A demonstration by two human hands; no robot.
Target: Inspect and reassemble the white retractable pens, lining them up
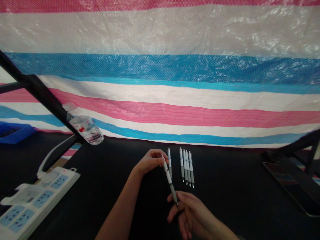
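Observation:
A white pen [167,171] with a grey grip section is held up at a slant between my two hands. My left hand [151,160] has its thumb and fingers closed on the pen's upper, clicker end. Around the grip near the metal tip, my right hand [188,211] has its thumb and index finger on the pen, with the other fingers loosely curled. Just behind the held pen, a single similar pen [170,160] lies on the black table, partly covered. To its right several matching pens [186,166] lie side by side in a row, tips toward me.
A white power strip [47,196] with a cable lies at the left. A clear plastic bottle [87,130] leans by a black metal bar [47,100]. Far left is a blue tray [16,133]; at right, a dark phone-like slab [292,186]. Behind hangs a striped plastic sheet [175,68].

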